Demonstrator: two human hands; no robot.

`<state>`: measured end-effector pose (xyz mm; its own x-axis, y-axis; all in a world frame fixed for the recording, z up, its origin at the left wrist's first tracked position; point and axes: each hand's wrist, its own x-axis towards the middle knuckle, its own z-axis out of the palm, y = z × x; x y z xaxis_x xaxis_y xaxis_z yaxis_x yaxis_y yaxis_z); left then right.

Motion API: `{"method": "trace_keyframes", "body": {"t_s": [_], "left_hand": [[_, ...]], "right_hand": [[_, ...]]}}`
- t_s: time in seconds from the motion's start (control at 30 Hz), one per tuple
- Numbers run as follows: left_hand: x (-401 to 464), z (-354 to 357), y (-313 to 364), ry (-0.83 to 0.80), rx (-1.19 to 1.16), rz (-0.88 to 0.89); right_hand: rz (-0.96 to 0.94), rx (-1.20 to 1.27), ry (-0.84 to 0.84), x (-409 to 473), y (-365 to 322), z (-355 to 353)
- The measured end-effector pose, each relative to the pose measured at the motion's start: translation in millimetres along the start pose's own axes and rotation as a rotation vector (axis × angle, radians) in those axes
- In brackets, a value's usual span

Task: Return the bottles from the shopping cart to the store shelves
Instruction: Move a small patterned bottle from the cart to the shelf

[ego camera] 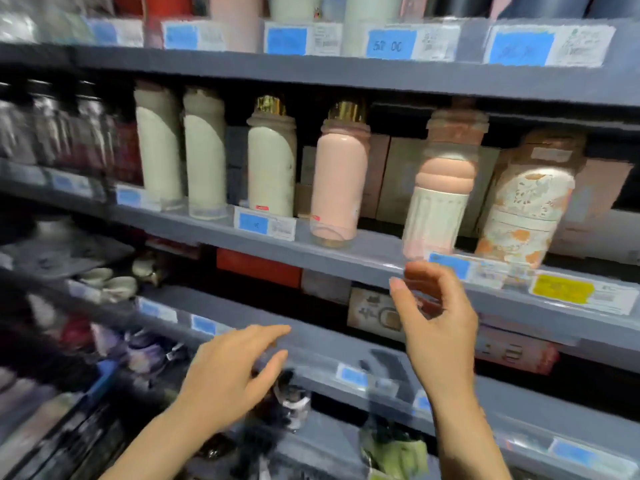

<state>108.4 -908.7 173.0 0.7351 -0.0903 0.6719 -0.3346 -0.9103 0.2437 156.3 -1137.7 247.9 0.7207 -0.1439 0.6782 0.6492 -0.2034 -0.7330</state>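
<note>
The grey middle shelf (363,252) carries a row of upright bottles along its front edge, with boxes stacked behind them toward the back. Largest at its right end is the floral bottle (523,209), squat and broad, leaning a little; just beside it on the left stands the pink-and-white ribbed bottle (440,202), its base at the very front edge of the shelf above a blue price tag (450,265). Further left along the edge come the pink bottle (337,178) and a cream bottle (272,168), both gold-capped, then two taller cream ones. The right hand (436,323) hangs just below the ribbed bottle's base, clear of it, its grip half-curled and holding nothing; the left hand (235,372) is lower, by the next shelf down, its grip spread wide and empty. These look like insulated flasks: rigid, smooth-walled and likely slick, with moderate weight even when empty, and tall enough to tip if nudged near the top. The ribbed lower body or the waist under the pink collar would give the surest hold, wrapping the fingers round the middle and not the cap. The cart is not in view.
</note>
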Motion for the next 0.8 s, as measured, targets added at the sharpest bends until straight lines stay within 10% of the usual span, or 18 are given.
{"method": "trace_keyframes", "body": {"t_s": [0.5, 0.8], "left_hand": [[-313, -141, -203, -0.133, -0.15, -0.866], [-373, -159, -249, -0.147, -0.189, -1.158]], "right_hand": [[0.373, 0.046, -1.354, -244, -50, 297], [0.479, -0.01, -1.535, -301, -35, 400]]}}
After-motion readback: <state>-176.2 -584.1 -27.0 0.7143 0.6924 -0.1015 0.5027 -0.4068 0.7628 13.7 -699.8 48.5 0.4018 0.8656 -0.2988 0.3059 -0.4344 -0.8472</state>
